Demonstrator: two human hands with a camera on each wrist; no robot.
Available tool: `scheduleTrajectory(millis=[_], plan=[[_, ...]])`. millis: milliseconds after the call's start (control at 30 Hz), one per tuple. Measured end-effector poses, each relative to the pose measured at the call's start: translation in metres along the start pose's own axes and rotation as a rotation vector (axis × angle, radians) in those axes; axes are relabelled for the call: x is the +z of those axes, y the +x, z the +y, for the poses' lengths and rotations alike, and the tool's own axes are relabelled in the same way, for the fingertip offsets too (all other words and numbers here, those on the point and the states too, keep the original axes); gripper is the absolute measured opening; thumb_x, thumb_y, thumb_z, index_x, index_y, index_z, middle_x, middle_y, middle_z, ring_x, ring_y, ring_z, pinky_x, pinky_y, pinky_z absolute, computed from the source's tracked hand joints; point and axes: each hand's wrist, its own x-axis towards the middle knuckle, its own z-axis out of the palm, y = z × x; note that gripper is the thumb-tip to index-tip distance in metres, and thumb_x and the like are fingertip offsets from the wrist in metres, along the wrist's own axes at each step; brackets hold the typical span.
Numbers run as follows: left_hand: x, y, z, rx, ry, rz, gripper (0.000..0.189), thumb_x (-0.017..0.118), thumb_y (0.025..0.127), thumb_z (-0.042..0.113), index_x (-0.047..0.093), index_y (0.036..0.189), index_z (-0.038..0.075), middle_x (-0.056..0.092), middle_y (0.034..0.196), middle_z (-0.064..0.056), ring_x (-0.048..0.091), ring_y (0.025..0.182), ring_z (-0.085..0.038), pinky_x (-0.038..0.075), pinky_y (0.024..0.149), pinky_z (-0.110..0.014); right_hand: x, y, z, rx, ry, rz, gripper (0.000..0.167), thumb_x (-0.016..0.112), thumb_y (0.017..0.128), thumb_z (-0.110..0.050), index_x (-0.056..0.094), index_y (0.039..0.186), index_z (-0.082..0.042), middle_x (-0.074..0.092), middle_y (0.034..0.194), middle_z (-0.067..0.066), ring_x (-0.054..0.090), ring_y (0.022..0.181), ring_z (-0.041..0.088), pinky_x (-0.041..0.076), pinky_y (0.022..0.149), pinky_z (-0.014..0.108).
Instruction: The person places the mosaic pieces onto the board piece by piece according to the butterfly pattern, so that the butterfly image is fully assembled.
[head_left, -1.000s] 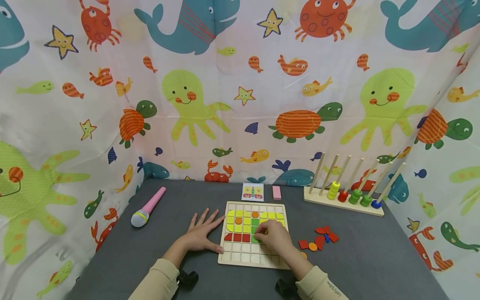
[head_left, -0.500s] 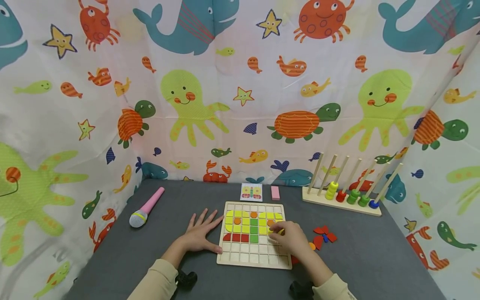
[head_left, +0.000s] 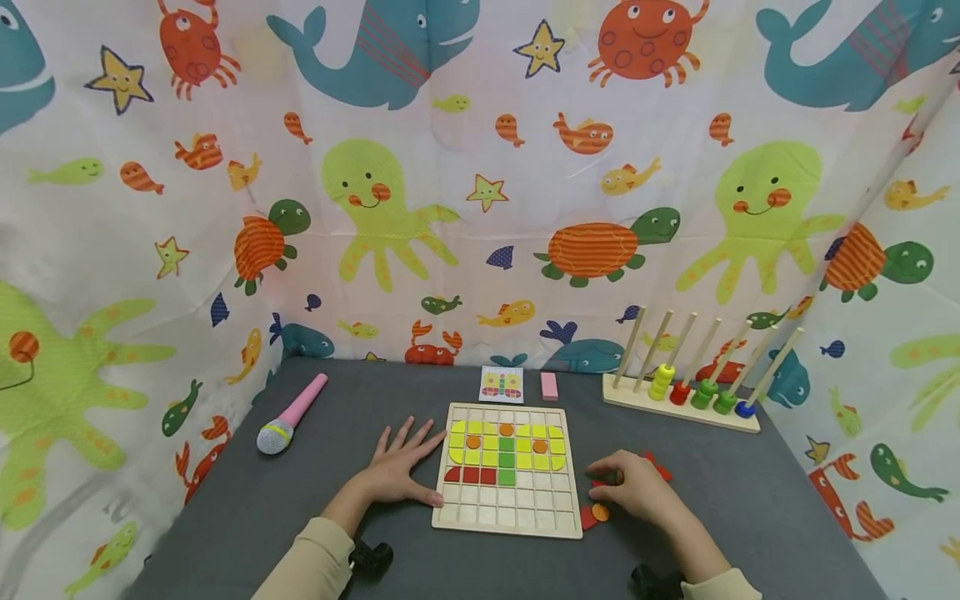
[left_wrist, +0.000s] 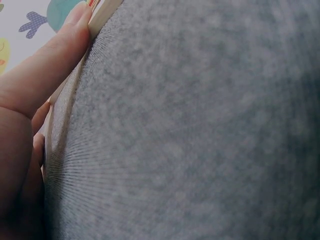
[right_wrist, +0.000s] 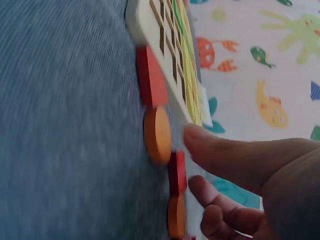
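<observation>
My left hand (head_left: 397,471) lies spread on the table, thumb and fingertips against the left edge of a wooden grid board (head_left: 517,518). In the left wrist view the thumb (left_wrist: 60,57) touches the board's side. Yellow tiles (head_left: 491,458), orange discs (head_left: 539,447), a green column (head_left: 507,460) and a row of red tiles (head_left: 470,475) sit in the board's cells. Right of the board, my right hand (head_left: 637,485) hovers low over loose pieces. Its thumb and fingers are apart near a red piece (right_wrist: 177,172), with nothing seen between them. The hand hides some of these pieces.
A loose orange disc (head_left: 600,512) and red piece (head_left: 587,518) lie beside the board's right edge. Behind the board are a pattern card (head_left: 502,385) and pink block (head_left: 549,386). A toy microphone (head_left: 292,414) lies left; a peg stand with rings (head_left: 681,404) stands back right.
My right hand has left the bottom of the green column, crossed the board to the right and come down over the loose pieces. The lowest green tile is now uncovered. My left hand stays put.
</observation>
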Motion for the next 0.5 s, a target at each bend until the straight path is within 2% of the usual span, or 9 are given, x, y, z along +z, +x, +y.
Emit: scheduleTrajectory(millis=[100,200,367,500], plan=[[-0.001,-0.001,0.000,-0.005,0.002,-0.001,0.117,0.076,0.065,0.079,0.023,0.161,0.037,0.011,0.171,0.001,-0.008,0.157,-0.037,-0.012,0.116,-0.069,-0.003,-0.002,0.008,-0.024,0.014,-0.034,0.035,0.090,0.076,-0.024,0.080,0.108,-0.016,0.066,0.101,0.002,0.050,0.078,0.016,0.042,0.064,0.027],[0.000,-0.001,0.000,-0.004,0.003,0.002,0.117,0.076,0.065,0.079,0.023,0.161,0.037,0.011,0.171,0.001,-0.008,0.157,-0.037,-0.012,0.116,-0.069,-0.004,-0.002,0.014,-0.039,0.036,-0.045,0.030,0.089,0.077,-0.027,0.081,0.105,-0.019,0.064,0.101,0.001,0.050,0.080,0.016,0.042,0.064,0.026],[0.001,0.001,-0.001,0.005,0.014,0.004,0.117,0.075,0.065,0.079,0.023,0.161,0.037,0.011,0.171,0.001,-0.008,0.157,-0.038,-0.012,0.116,-0.070,-0.003,0.001,0.022,-0.046,0.060,-0.030,0.018,0.088,0.077,-0.026,0.080,0.091,-0.018,0.063,0.093,0.001,0.050,0.077,0.016,0.042,0.063,0.025],[0.001,0.000,-0.002,0.000,0.019,0.002,0.118,0.075,0.065,0.080,0.022,0.161,0.037,0.010,0.171,0.002,-0.009,0.157,-0.036,-0.013,0.117,-0.069,-0.002,0.004,0.020,-0.014,0.075,-0.010,0.020,0.089,0.076,-0.025,0.073,0.083,-0.016,0.059,0.085,0.002,0.050,0.073,0.017,0.041,0.060,0.026]])
